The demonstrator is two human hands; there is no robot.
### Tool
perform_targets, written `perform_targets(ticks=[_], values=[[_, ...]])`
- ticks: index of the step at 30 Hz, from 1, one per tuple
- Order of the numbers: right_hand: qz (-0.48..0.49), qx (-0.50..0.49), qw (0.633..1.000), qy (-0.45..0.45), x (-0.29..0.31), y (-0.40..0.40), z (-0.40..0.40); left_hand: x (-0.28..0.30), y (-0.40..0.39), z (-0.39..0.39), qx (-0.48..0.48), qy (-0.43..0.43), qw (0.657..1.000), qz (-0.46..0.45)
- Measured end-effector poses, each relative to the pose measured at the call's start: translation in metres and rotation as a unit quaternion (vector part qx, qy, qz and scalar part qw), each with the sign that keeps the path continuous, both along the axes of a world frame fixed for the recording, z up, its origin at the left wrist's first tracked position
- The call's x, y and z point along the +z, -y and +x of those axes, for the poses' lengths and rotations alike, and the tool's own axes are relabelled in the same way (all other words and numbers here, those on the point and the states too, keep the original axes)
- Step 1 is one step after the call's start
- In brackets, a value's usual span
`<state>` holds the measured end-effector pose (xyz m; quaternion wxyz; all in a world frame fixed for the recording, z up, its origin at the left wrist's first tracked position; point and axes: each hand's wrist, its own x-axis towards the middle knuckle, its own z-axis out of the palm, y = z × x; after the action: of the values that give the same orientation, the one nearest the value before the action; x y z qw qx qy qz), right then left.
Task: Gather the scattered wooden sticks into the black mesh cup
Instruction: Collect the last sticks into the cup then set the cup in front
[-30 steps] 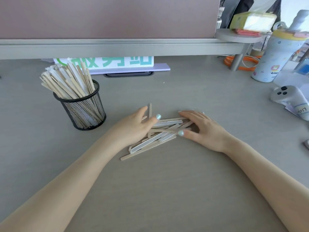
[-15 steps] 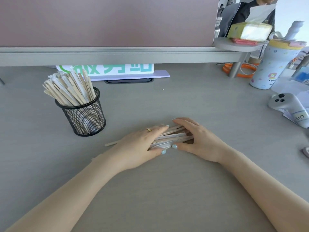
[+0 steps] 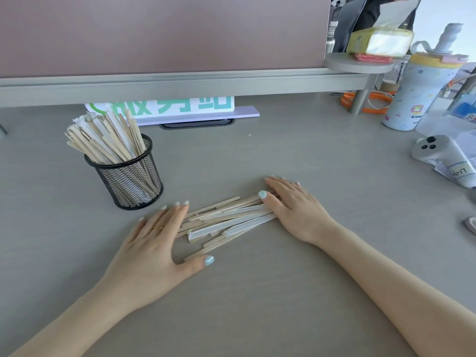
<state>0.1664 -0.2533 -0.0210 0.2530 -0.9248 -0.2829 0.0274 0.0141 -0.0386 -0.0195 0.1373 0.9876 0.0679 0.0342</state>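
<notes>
The loose wooden sticks point(image 3: 226, 220) lay in a rough bundle on the counter point(image 3: 257, 292), directly between both grips, long axis running from the left hand point(image 3: 154, 243) up toward the right hand point(image 3: 293, 207). Each hand lay flat and spread, fingers apart, pressed against one end of the bundle, clamped on nothing. The black mesh cup point(image 3: 128, 181), already stuffed with sticks, stood just beyond the left grip, the nearer hand for the transfer.

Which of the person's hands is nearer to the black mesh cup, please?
The left hand: it lies just in front of the black mesh cup. The right hand is farther right, beyond the stick pile.
</notes>
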Motion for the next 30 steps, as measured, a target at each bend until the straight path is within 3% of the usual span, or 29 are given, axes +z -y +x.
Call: perform_targets(ticks=[9, 15, 17, 20, 25, 30], values=[[0.136, 0.042, 0.985, -0.092, 0.006, -0.031, -0.048, 0.001, 0.009, 0.048, -0.070, 0.017, 0.994, -0.086], [0.231, 0.051, 0.954, -0.185, 0.014, -0.021, -0.040, -0.001, 0.017, 0.059, -0.111, 0.036, 0.989, -0.093], [0.191, 0.052, 0.972, -0.127, 0.014, -0.016, -0.035, 0.004, 0.018, 0.059, -0.121, 0.051, 0.987, -0.098], [0.052, 0.033, 0.998, -0.011, 0.012, -0.007, -0.025, 0.008, 0.021, 0.056, -0.116, 0.057, 0.988, -0.089], [-0.022, -0.019, 0.998, -0.048, 0.012, 0.003, -0.015, -0.001, 0.009, 0.045, -0.041, 0.025, 0.999, 0.008], [-0.006, 0.068, 0.996, -0.061, 0.011, -0.014, -0.036, -0.002, 0.010, 0.038, -0.052, -0.006, 0.999, 0.008]])
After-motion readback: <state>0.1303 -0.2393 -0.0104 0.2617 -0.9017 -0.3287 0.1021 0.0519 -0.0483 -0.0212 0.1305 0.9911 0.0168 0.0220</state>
